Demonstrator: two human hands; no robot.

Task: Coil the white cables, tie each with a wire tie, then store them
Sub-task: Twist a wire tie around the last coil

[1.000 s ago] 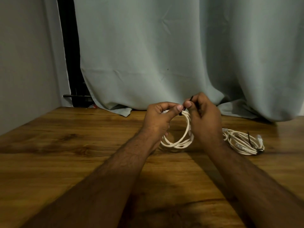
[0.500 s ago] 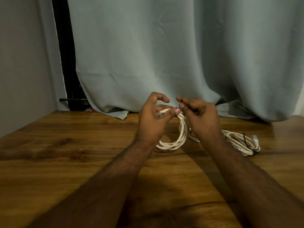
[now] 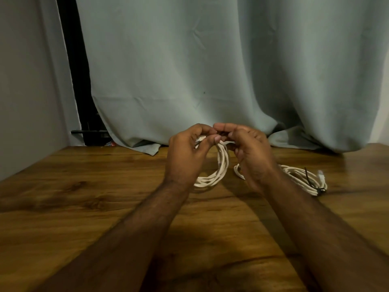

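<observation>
Both hands meet above the far middle of the wooden table, holding up a coil of white cable. The left hand has its fingers curled over the top of the coil, thumb and forefinger pinching the strands where a plug end shows pale between them. The right hand is curled in from the other side, its fingertips touching those of the left at the top of the loop. Something dark sits between the fingers there; it is too small and shadowed to tell whether that is a tie, or exactly what the right hand pinches. The coil hangs from the hands, with its lower arc down at the table, just beside the left wrist.

A 2nd coil lies flat on the table to the right, partly hidden behind the right forearm. A black tie crosses its strands, and a pale plug sticks out at its far right end.

Behind the table hangs a grey-green curtain, its hem bunched on the table's far edge. Left of it is a dark gap and a plain wall. No writing or brand can be read anywhere.
</observation>
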